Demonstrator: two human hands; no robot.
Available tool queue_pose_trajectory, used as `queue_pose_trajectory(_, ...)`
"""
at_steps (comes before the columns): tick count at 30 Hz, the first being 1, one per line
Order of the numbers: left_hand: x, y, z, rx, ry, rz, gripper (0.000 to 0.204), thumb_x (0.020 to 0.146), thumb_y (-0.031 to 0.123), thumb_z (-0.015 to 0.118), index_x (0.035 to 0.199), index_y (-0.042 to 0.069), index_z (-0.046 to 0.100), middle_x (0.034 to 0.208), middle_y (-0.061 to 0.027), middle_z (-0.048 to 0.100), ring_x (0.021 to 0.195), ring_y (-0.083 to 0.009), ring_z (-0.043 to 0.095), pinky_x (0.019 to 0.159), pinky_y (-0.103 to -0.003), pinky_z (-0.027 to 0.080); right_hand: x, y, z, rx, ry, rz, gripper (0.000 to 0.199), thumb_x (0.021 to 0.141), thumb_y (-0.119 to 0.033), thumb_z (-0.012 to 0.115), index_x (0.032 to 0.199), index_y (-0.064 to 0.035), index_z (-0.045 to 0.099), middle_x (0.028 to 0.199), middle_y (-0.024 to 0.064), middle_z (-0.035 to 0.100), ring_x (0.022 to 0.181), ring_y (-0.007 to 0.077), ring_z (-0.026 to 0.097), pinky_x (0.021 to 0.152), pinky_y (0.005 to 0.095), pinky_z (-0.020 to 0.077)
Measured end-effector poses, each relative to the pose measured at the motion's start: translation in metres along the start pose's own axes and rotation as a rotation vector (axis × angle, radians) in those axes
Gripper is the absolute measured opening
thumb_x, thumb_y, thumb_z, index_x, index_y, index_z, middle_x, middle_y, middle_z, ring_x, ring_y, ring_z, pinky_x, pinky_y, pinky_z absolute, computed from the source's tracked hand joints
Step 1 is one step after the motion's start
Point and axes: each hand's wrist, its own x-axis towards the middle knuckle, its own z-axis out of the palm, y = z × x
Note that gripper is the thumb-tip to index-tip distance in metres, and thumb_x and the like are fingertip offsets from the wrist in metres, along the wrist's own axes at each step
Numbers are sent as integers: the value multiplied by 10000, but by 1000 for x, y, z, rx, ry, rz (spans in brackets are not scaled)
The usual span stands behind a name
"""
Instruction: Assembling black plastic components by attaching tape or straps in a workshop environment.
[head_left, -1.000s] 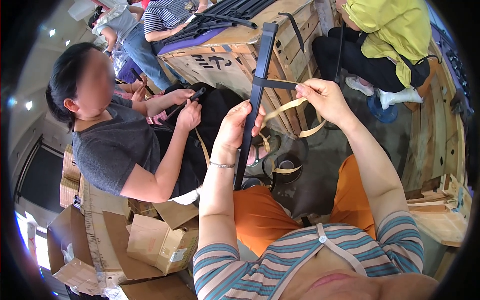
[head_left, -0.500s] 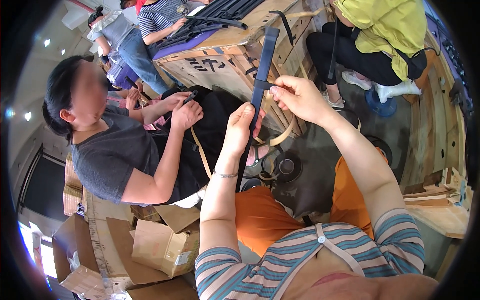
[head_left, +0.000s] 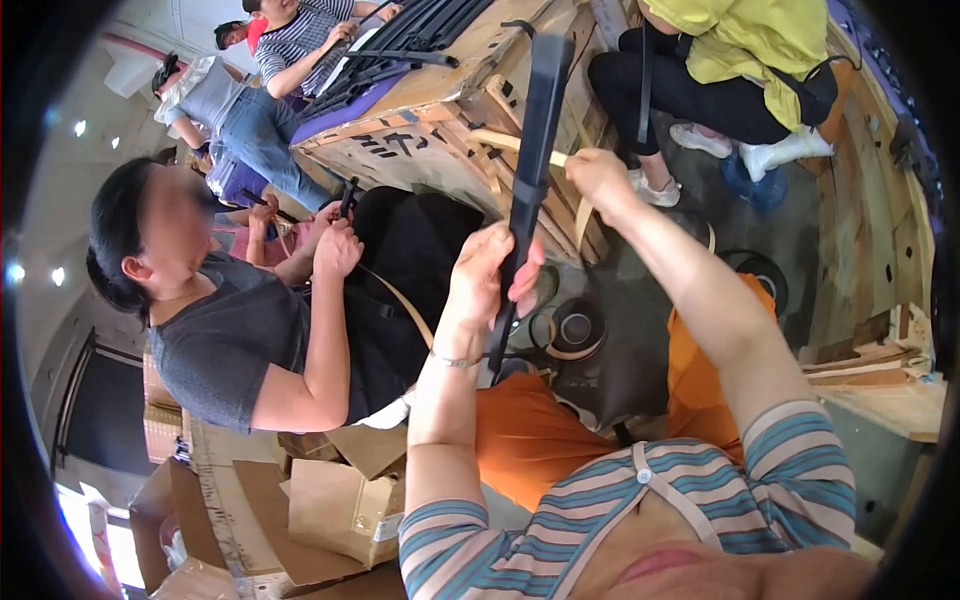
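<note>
My left hand (head_left: 487, 275) is wrapped around a long flat black bar (head_left: 537, 140), which stands tilted upright in front of me. The bar's upper end is broad and blurred; its lower end runs down past my wrist. To the right of the bar, my closed right hand (head_left: 600, 185) is at the end of a tan strip (head_left: 500, 138). That strip crosses at the bar and shows on both sides of it. My right fingertips are partly hidden, so their exact grip is hard to see.
On my left sits a person in a dark grey shirt (head_left: 225, 340), handling a small black piece. A wooden crate (head_left: 400, 135) ahead bears several black bars (head_left: 410, 50). Rolls of strip (head_left: 577, 328) lie on the floor. Cardboard boxes (head_left: 335, 505) stand lower left; a person in yellow (head_left: 745, 45) sits far right.
My right hand has turned over and moved slightly right, away from the black tab it pinched on the bar. The tan strip now crosses at the bar. The neighbour's hands have shifted left and down.
</note>
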Motion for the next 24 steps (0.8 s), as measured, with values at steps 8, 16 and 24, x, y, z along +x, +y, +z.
queue_pose_trajectory(8, 23, -5, -6, -462, -74, -101, 356, 902, 345, 402, 767, 23, 472, 535, -23, 379, 384, -115, 316, 366, -232, 255, -34, -59, -18, 624, -501, 9, 237, 921, -243, 474, 988, -19, 516, 625, -80, 334, 517, 13, 301, 439, 166, 256)
queue_pose_trajectory(16, 28, -13, 3, -459, -45, -196, 355, 915, 344, 374, 758, 41, 470, 510, -13, 377, 369, -113, 319, 362, -230, 253, -44, -71, -20, 695, -629, -132, 304, 847, -205, 618, 1077, -19, 551, 642, -72, 419, 482, -3, 302, 428, 160, 232)
queue_pose_trajectory(24, 36, -17, 5, -641, -223, -223, 367, 933, 324, 340, 756, 27, 464, 496, -17, 373, 350, -115, 308, 350, -231, 255, -36, -60, -33, 770, -784, -140, 386, 881, -241, 566, 1179, -1, 516, 594, -85, 360, 488, 0, 298, 434, 159, 222)
